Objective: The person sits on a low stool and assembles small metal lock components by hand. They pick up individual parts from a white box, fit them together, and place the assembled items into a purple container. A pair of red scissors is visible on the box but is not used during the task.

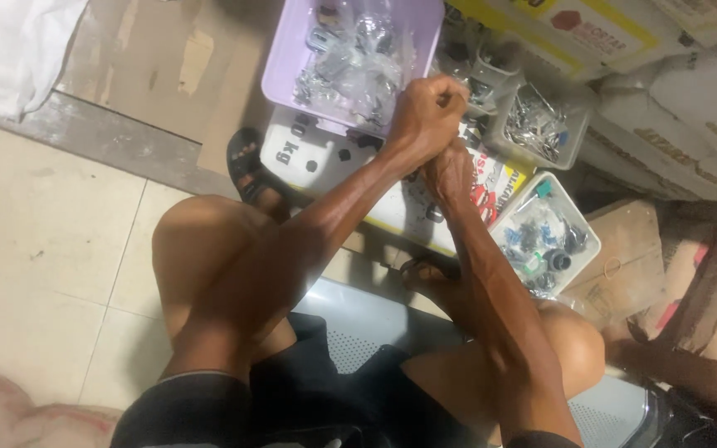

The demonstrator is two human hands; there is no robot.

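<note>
Head view, looking down on a seated person with knees drawn up, sandalled feet on the floor. Both hands work close together above a flattened printed cardboard sheet (325, 158). Left hand (426, 112) is clenched into a fist, fingers curled tight over something small — the item itself is hidden inside the grip, so its kind cannot be confirmed. Right hand (450, 170) sits just below and touching the left, fingers closed as well; whether it grasps a part or only braces the other fist cannot be told.

Judging by the stock around it, the hidden piece is likely a small metal fitting: light, rigid, hard-edged, not fragile, somewhat slippery if plated. A pinch by fingertips across its widest faces would suit it better than a full fist.

Surroundings:
- Lilac plastic tray (280, 70) directly beyond the left hand, holding clear bags of shiny metal hardware (354, 58).
- Grey-white tub (578, 145) to the right, filled with bright metal pieces (533, 120).
- White square tub (587, 241) nearer the right knee — mixed small parts, some blue and green.
- Stacked cardboard cartons (607, 29) along the top right.
- Tiled floor (35, 249) at left, with a white cloth (18, 46) in the corner.
</note>
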